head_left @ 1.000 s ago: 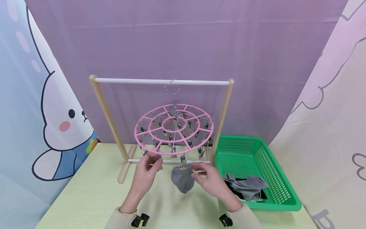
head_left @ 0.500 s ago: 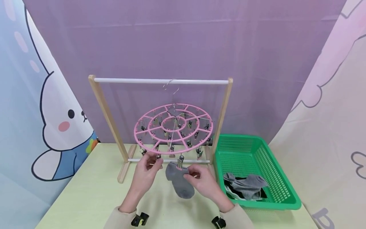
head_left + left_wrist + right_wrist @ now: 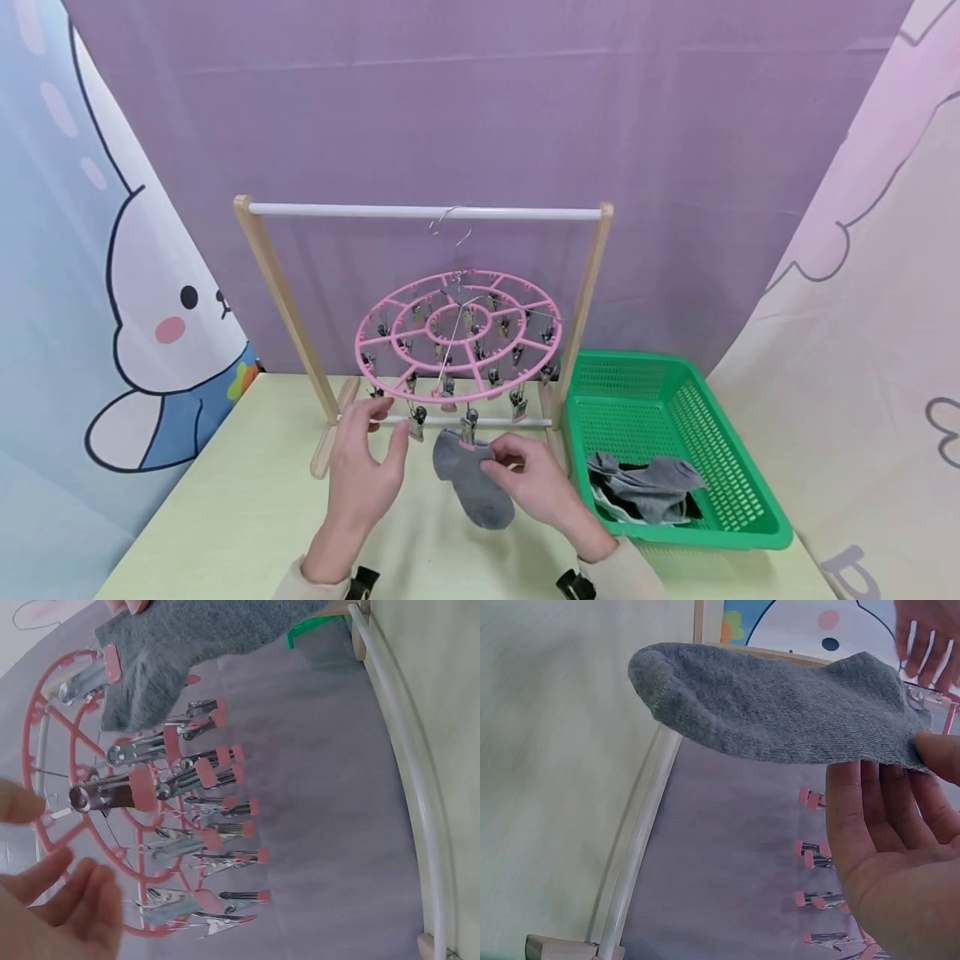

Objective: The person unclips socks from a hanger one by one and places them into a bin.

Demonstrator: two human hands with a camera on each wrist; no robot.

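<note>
A grey sock (image 3: 480, 492) hangs by its cuff from a metal clip (image 3: 468, 427) with pink tips, at the front of the round pink clip hanger (image 3: 420, 386). My right hand (image 3: 536, 482) pinches the cuff's right corner between thumb and fingers. In the right wrist view the sock (image 3: 757, 705) stretches out from that pinch, toe at the far end. My left hand (image 3: 365, 471) is beside another clip (image 3: 417, 422), thumb and fingers apart and holding nothing. The left wrist view shows a gap between the left fingers (image 3: 82, 900) and the nearest clips.
The hanger hooks over the white bar (image 3: 360, 211) of a wooden-legged stand (image 3: 281, 308). At the right, a green basket (image 3: 750, 475) holds several grey, black and white pieces of fabric (image 3: 652, 490). A purple curtain (image 3: 480, 125) hangs behind.
The right hand has moved left and drawn the sock's cuff out flat, so the sock hangs longer. The left hand has let go of its clip and backed off to the left.
</note>
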